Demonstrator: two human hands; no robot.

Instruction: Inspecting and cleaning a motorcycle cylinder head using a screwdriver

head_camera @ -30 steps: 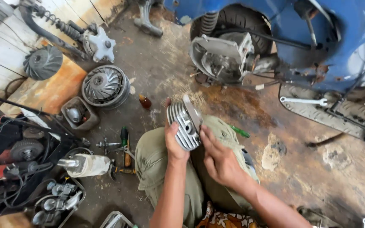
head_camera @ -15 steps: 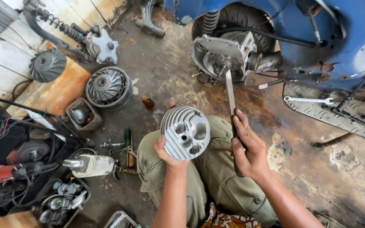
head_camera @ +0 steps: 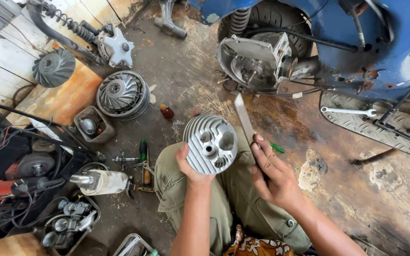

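Observation:
My left hand (head_camera: 189,166) holds a round, finned grey metal engine head (head_camera: 210,143) up over my knees, its flat underside with holes turned toward me. My right hand (head_camera: 272,170) grips a thin flat metal blade (head_camera: 243,117) that points up and away, just to the right of the finned part and apart from it. Both hands are above my olive-green trousers (head_camera: 236,199).
A blue scooter (head_camera: 338,42) with an open engine case (head_camera: 254,61) stands ahead. A wrench (head_camera: 348,112) lies on its footboard. To the left sit a finned fan wheel (head_camera: 122,93), a small brown bottle (head_camera: 166,112), screwdrivers (head_camera: 144,159) and a crate of tools (head_camera: 29,180).
The finned part has turned from edge-on to showing its flat underside. My right hand came off it and now holds the blade upright beside it.

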